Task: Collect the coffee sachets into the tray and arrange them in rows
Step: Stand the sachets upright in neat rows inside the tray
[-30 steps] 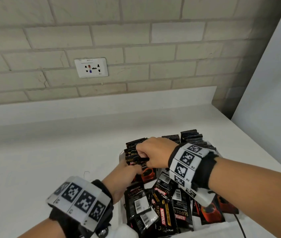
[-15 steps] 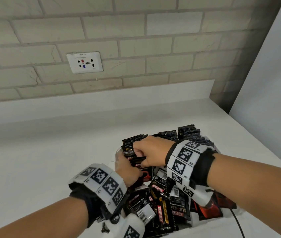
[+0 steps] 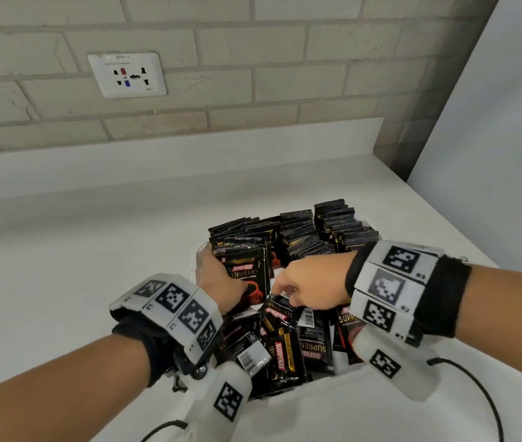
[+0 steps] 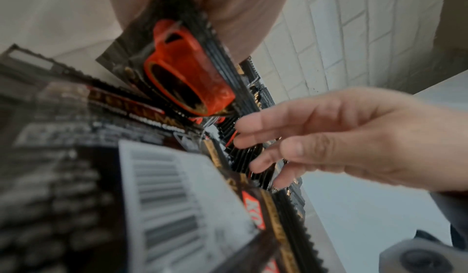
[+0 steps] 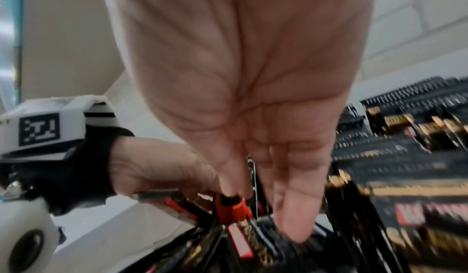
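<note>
- On the white counter [image 3: 62,256], by the brick wall [image 3: 253,74], sits a clear tray [image 3: 200,250]; only a bit of its left rim shows past the packets.
- Far half of tray: black coffee sachets [image 3: 298,231] stand on edge in packed rows, serrated tops up.
- Near half of tray: loose sachets [image 3: 285,342] lie in a jumble, overlapping, some face up, some barcode side up.
- Left hand [image 3: 221,282]: at the tray's left rim, wrapped round a bundle of upright sachets [image 3: 247,269] at the near end of the left row. Front packet shows a red cup and the word SUPREMO. Left wrist view: palm against the bundle's back; fingers themselves hidden.
- Right hand [image 3: 310,282]: over the middle of the tray, just beside the bundle, fingers pointing down into the loose sachets. Fingers [image 4: 255,125] extended and slightly spread in the left wrist view, tips among the packet edges. Right wrist view shows them straight and side by side, nothing pinched that I can make out.
- Both wrists carry white bands with black square markers [image 3: 173,298]; a thin black cable [image 3: 476,384] trails on the counter below the right arm.
- White wall socket [image 3: 127,74] set in the brick, upper left.
</note>
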`<state>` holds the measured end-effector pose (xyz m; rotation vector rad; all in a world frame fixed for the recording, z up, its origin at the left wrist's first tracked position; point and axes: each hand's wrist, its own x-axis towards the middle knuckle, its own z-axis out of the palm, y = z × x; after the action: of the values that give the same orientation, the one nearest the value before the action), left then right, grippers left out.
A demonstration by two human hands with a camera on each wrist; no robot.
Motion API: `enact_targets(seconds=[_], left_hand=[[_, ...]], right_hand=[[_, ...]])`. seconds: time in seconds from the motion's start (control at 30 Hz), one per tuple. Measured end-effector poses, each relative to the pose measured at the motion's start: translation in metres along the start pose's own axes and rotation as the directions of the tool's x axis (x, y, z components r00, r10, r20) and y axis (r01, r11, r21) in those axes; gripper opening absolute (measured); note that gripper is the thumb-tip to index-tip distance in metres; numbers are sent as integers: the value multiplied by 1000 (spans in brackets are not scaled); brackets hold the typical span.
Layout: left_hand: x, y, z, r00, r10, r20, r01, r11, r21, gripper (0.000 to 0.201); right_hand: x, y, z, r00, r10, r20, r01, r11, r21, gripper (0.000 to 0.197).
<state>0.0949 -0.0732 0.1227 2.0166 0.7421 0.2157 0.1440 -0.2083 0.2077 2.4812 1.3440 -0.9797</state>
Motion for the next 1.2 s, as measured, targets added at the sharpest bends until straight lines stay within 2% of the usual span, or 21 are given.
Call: enact_targets(seconds=[0.2, 0.33, 0.57, 0.67, 0.77, 0.87, 0.97, 1.07, 1.2], left_hand=[[6, -6, 1, 1000, 13, 22, -12, 999, -45, 50], [11, -10, 3, 999, 37, 4, -37, 999, -39, 60], [17, -15, 7, 998, 69, -1, -69, 997, -45, 59], [18, -16, 8, 997, 76, -10, -76, 996, -48, 56], [17, -15, 7, 998, 64, -11, -64, 996, -63, 60], [17, -14, 7, 999, 39, 9, -38, 995, -87, 66], [19, -14, 6, 1000, 19, 22, -16, 991, -136, 67], [18, -14, 5, 999, 8, 31, -2, 981, -193, 57], [16, -12, 6, 1000, 15, 25, -9, 974, -227, 56]], right_hand=[[7, 1, 14, 998, 32, 45, -29, 998, -62, 47], [3, -7, 21, 994, 28, 101, -24, 999, -39, 52], [-4, -6, 22, 993, 53, 110, -64, 993, 102, 49], [-5, 0, 16, 998, 63, 27, -67, 979, 193, 50], [-5, 0, 7, 990, 90, -108, -49, 942, 332, 49], [0, -3, -1, 970, 156, -189, -46, 874, 484, 50], [10, -4, -3, 956, 215, -201, -40, 771, 636, 58], [23, -6, -2, 953, 248, -172, -55, 704, 708, 61], [40, -5, 1, 940, 306, -150, -117, 703, 701, 50]])
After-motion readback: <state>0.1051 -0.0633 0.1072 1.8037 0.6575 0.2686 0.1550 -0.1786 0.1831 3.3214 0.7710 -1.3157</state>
